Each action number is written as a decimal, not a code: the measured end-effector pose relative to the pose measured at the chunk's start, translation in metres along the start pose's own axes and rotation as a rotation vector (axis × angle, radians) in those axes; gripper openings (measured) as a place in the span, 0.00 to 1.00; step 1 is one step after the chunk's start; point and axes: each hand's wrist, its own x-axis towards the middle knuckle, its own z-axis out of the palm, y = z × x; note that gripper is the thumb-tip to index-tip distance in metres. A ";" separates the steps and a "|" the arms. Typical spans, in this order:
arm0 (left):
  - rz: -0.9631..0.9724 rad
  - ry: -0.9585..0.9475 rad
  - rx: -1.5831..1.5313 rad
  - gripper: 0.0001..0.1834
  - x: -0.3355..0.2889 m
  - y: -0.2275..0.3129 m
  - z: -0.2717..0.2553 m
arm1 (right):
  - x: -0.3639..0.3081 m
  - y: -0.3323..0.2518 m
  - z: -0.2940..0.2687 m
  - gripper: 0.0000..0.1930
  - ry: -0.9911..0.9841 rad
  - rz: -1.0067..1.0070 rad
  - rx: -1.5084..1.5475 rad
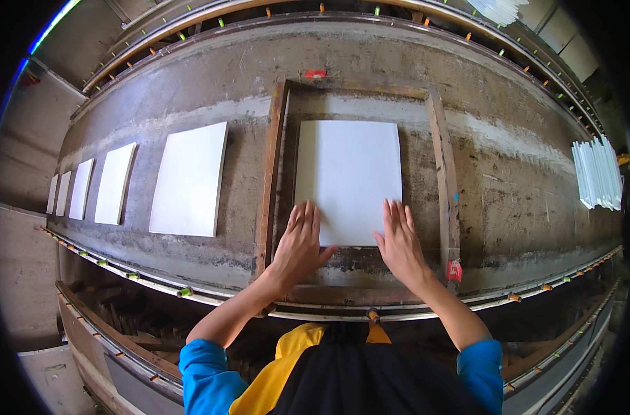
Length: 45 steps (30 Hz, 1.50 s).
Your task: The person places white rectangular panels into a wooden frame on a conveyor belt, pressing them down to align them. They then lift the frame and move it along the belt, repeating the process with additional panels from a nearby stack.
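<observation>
A flat white rectangular sheet or panel (349, 173) lies on the long worn table inside a wooden frame (279, 145). My left hand (299, 235) rests at its near left corner, fingers straight and thumb stretched toward the middle. At the near right corner lies my right hand (400, 238), its fingers flat and pointing away from me. Both palms face down and grip nothing. The frame surrounds the white panel on all sides, with a gap between them.
Several more white panels (189, 180) lie in a row to the left. Stacked white pieces (597, 173) stand at the far right. A red tag (454, 270) sits at the frame's near right corner, another red patch (315, 73) beyond it. Rails with coloured pegs (185, 292) edge the table (522, 207).
</observation>
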 end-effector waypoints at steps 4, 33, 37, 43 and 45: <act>0.013 -0.099 -0.057 0.36 -0.034 0.016 -0.017 | -0.042 -0.014 -0.024 0.29 -0.162 -0.009 0.132; -0.447 0.375 -0.042 0.29 -0.003 -0.066 -0.021 | -0.016 0.061 -0.067 0.33 0.092 0.533 -0.086; -0.570 0.197 -0.261 0.32 0.005 -0.077 -0.010 | -0.024 0.102 -0.045 0.43 -0.024 0.649 -0.038; -0.660 0.246 -0.359 0.23 0.007 -0.084 0.008 | -0.018 0.108 -0.027 0.40 -0.097 0.710 0.140; -0.647 0.304 -0.365 0.22 0.005 -0.085 0.014 | -0.017 0.108 -0.021 0.38 -0.029 0.684 0.141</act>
